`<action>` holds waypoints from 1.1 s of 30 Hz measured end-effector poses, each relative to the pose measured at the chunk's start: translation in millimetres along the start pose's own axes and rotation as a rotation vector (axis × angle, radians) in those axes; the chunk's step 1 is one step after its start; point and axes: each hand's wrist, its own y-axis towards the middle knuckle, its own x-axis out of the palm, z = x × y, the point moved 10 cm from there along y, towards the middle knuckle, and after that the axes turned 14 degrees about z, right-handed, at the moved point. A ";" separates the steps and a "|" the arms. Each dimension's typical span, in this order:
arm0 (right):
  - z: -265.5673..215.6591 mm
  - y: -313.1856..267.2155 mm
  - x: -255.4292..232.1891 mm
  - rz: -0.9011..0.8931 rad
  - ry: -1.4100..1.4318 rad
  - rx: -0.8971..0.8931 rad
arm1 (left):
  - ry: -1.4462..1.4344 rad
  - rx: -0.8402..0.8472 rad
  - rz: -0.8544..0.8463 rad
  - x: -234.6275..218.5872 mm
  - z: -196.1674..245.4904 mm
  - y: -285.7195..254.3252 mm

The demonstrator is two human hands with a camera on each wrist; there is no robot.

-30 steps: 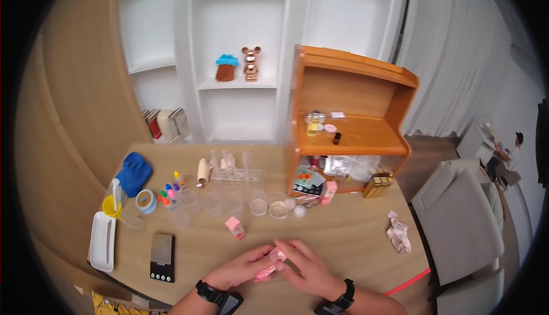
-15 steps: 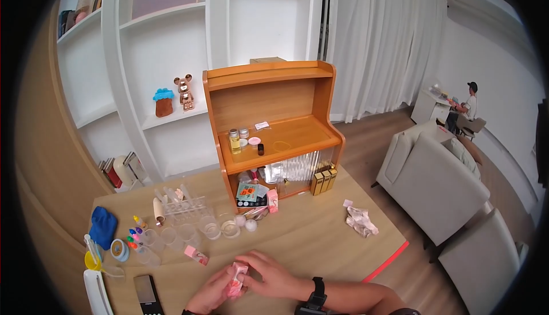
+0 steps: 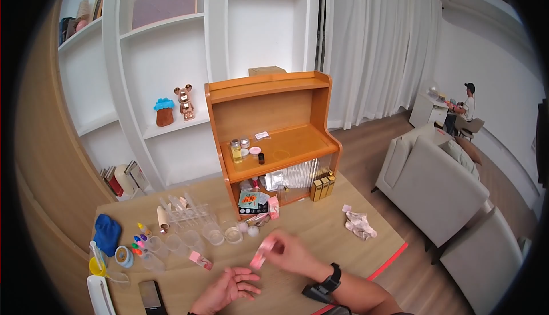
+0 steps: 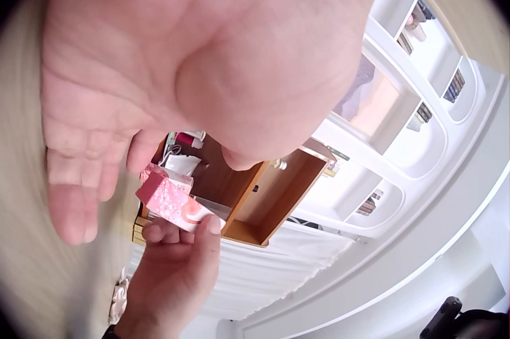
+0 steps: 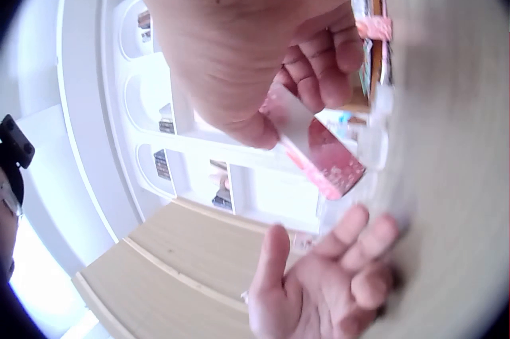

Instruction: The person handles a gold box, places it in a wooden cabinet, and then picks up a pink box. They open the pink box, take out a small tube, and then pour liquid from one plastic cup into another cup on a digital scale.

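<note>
My right hand (image 3: 294, 256) pinches a small pink printed carton (image 3: 261, 253) between thumb and fingers, raised over the front of the table. In the right wrist view the carton (image 5: 319, 148) tilts downward from the fingertips, its glossy side showing. My left hand (image 3: 224, 291) is to the left of it, palm turned up and fingers loosely spread, holding nothing. A gap separates the left fingers from the carton in the right wrist view. A similar pink carton (image 3: 200, 260) lies on the table beyond the left hand. Another pink carton (image 3: 274, 207) stands by the wooden shelf unit.
Clear plastic cups (image 3: 191, 239) and a test-tube rack (image 3: 189, 215) stand toward the back left. A dark scale (image 3: 151, 298) and white tray (image 3: 101, 296) lie at the left. The wooden shelf unit (image 3: 269, 86) occupies the back; crumpled shiny fabric (image 3: 360, 225) lies at the right.
Both hands were together on the carton; the left has let go and opened. The right hand has moved the carton up and to the right. The head view has swung rightward since the first frame.
</note>
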 end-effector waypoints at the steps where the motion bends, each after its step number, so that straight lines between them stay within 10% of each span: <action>1: 1.0 9.2 -26.1 0.147 -0.181 0.034 | 0.020 0.002 0.037 -2.7 0.1 -0.4; 7: 37.7 50.6 -110.5 0.582 -0.673 -0.053 | 0.050 -0.010 0.053 -1.7 -0.7 -0.6; 17: 82.5 85.1 -119.8 0.787 -0.650 -0.038 | 0.114 -0.029 0.084 4.0 1.8 -1.2; 33: 20.4 58.9 -85.3 0.627 -0.717 -0.234 | 0.069 -0.040 0.025 5.5 -3.3 0.8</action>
